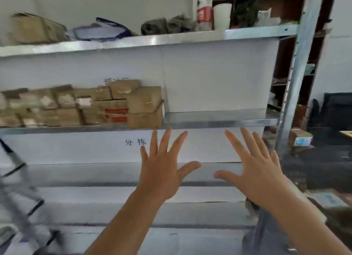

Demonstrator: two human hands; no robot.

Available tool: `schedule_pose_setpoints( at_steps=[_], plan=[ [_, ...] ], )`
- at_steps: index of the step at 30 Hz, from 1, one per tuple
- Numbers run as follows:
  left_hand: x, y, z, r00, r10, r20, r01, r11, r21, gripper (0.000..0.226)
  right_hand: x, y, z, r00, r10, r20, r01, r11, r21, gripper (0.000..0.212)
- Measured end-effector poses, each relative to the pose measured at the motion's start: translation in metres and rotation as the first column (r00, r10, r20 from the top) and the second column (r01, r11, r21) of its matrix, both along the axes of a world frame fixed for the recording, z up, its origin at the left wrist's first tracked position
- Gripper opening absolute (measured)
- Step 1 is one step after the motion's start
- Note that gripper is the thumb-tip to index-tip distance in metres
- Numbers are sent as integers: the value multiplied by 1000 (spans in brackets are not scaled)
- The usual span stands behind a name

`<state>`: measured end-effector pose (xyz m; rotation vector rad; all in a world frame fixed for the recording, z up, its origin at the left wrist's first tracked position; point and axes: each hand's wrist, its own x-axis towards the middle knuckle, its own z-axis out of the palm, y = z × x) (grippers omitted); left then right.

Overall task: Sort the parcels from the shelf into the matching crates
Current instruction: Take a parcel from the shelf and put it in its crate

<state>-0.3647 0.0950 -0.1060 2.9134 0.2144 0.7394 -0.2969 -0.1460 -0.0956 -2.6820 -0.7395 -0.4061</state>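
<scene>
Brown cardboard parcels (91, 106) sit stacked in rows on the middle shelf (219, 122) at the left of the frame, two or three high, reaching from the left edge to about the centre. They are blurred; one shows a red label on its front, and pale labels on others cannot be read. The stack's left end is cut off by the frame edge. To the right of the stack the metal shelf shows bare.

Both hands are raised in front of the shelf, below its front lip, backs toward the viewer. The left hand (162, 171) has its fingers spread wide and straight, holding nothing, its fingertips just under the shelf edge near the lower right parcel. The right hand (255, 171) is likewise splayed and holds nothing, its thumb pointing toward the left thumb, the two apart.

Behind the hands a white panel carries some black characters (135, 142), partly hidden by the left hand.

On the top shelf (152, 41) lie a cardboard box (36, 29), a blurred blue-rimmed item, dark bundles, and a white roll (222, 16). A metal upright (301, 64) stands at right. No crates can be made out.
</scene>
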Motion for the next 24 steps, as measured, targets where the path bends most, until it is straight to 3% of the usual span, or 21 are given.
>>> schedule_pose_setpoints(
  at_steps=[10, 24],
  plan=[
    [-13, 188, 33, 994, 109, 29, -108, 994, -22, 88, 8, 197, 24, 994, 54, 94, -55, 998, 7, 106],
    [175, 289, 81, 983, 169, 73, -161, 982, -100, 97, 205, 333, 76, 983, 161, 86, -171, 977, 124, 106]
  ],
)
